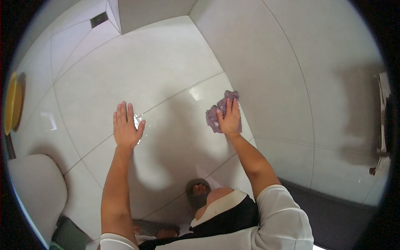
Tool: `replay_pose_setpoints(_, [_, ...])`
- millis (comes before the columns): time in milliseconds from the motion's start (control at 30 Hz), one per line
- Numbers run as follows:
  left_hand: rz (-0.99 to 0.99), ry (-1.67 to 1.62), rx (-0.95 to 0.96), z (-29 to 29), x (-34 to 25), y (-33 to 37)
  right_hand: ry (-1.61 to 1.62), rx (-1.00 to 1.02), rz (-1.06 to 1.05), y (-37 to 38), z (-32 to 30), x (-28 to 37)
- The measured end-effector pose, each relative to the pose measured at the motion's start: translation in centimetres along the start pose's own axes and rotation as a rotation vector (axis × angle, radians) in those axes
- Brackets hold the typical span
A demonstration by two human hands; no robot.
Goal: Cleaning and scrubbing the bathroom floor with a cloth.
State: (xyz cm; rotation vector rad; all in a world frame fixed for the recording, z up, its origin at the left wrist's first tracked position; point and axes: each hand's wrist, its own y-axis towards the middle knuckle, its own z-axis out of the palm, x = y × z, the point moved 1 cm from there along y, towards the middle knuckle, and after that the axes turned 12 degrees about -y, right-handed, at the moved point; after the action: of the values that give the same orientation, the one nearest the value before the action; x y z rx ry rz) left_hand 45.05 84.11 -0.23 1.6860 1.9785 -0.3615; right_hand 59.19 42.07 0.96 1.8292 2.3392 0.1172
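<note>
My left hand (126, 127) lies flat with fingers stretched out on the pale tiled floor (125, 62). Beside its thumb, a small wet patch (137, 121) glints on the tile. Over on the right, my right hand (230, 118) presses a crumpled mauve cloth (213, 118) against the floor, close to the foot of the wall. Its fingers lie spread over the cloth, which bunches out past the fingertips and to the left of the hand.
A tiled wall (275, 83) rises at the right. At the far left stands a yellow basin (15, 103), with a rounded light-grey object (39, 183) nearer. A dark square drain (99, 20) is at the far left corner. My slippered foot (198, 191) is below, and a dark mat (321, 208) lies lower right.
</note>
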Motion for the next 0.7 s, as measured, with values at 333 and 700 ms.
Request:
replay_pose_setpoints(333, [-0.025,0.081,0.070,-0.6,-1.0,-5.4,0.068,0.066,-0.244,6.0,1.3,0.7])
replay_pose_setpoints(700, [0.046,-0.008,-0.002,-0.1,-1.5,-3.5,0.012,0.165,-0.312,14.0,2.8,2.2])
